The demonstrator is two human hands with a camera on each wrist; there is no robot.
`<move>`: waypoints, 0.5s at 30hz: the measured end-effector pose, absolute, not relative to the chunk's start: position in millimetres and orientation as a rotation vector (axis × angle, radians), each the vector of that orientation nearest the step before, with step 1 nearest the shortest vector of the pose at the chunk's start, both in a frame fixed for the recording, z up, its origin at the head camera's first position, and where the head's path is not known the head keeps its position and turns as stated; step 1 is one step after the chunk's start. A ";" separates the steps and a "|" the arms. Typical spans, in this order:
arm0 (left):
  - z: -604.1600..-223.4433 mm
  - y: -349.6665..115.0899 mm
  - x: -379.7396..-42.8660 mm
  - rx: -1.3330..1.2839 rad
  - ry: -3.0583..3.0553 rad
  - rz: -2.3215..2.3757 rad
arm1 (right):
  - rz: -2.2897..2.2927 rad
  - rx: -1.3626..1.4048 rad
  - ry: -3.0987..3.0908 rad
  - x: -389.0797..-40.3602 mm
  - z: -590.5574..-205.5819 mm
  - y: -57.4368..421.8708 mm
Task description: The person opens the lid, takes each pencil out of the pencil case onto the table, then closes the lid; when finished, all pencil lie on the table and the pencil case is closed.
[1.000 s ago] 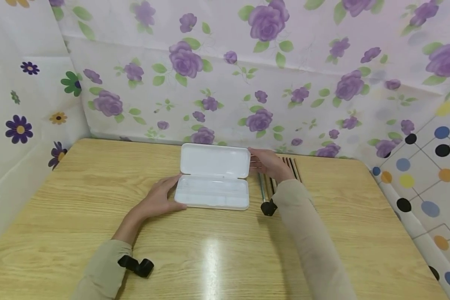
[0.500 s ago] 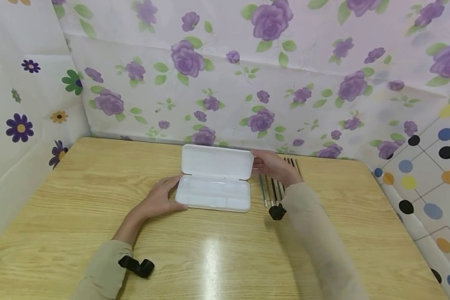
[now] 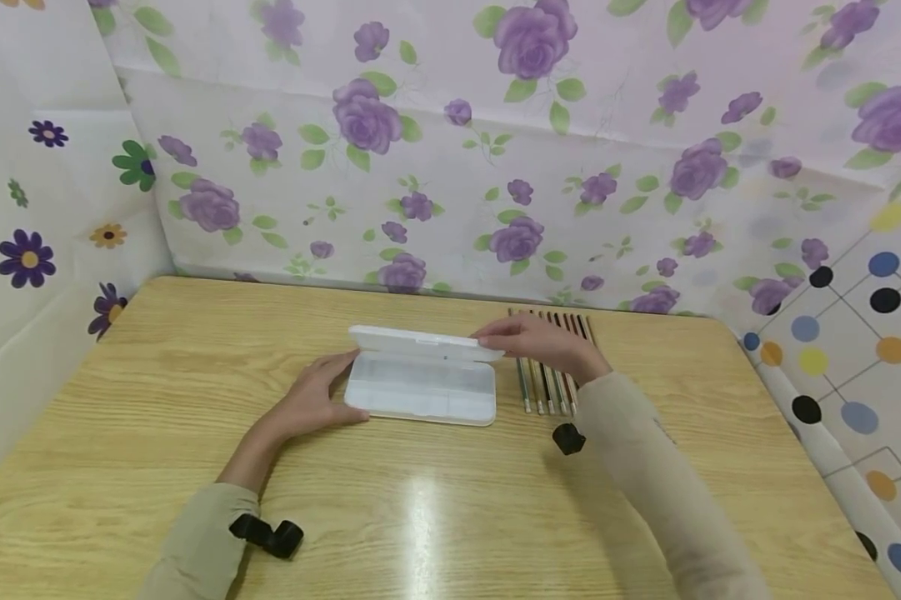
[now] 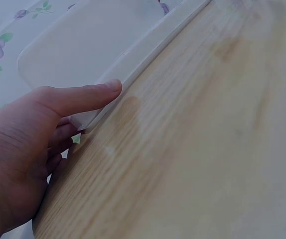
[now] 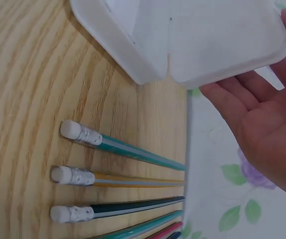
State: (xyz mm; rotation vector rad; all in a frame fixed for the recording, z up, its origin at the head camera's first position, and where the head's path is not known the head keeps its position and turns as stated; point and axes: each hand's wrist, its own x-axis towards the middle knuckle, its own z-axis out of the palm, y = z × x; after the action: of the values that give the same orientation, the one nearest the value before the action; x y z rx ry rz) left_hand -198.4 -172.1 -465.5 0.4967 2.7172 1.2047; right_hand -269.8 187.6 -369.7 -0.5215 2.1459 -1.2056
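A white plastic pencil case (image 3: 420, 390) lies on the table, its lid (image 3: 423, 342) tilted partway over the hinge at the back. My left hand (image 3: 307, 402) grips the left end of the base. In the left wrist view the thumb (image 4: 90, 96) presses the front edge, with the other fingers partly hidden round the end. At the lid's right end, my right hand (image 3: 543, 342) holds it between thumb and fingers. The right wrist view shows that hand's fingers (image 5: 232, 94) behind the lid. The part of the base interior that shows holds nothing.
Several pencils (image 3: 523, 385) with white erasers lie side by side right of the case, partly under my right forearm. A teal pencil (image 5: 138, 153) is nearest the case. A flower-printed sheet (image 3: 435, 150) hangs behind the wooden table (image 3: 330, 517).
The lid has swung from standing open to leaning forward over the base, with my right hand moving along with it. More of the pencils show now. My left hand has stayed in place.
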 end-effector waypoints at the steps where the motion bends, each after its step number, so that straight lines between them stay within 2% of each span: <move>1: -465.5 -172.3 -198.4 0.495 2.714 1.210 | -1.153 -0.559 2.166 -268.0 -368.5 185.8; 11: -465.9 -172.1 -199.3 0.478 2.670 1.326 | -0.949 -0.709 2.233 -246.9 -367.8 169.1; 15: -466.0 -171.6 -199.8 0.505 2.646 1.374 | -0.895 -0.850 2.274 -235.7 -374.7 166.5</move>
State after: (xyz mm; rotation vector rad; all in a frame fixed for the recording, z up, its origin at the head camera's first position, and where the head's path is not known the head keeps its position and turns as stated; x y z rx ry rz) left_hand -199.8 -171.6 -466.0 0.5048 2.6459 1.3742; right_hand -235.7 166.5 -374.7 -0.8500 2.2735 -0.8946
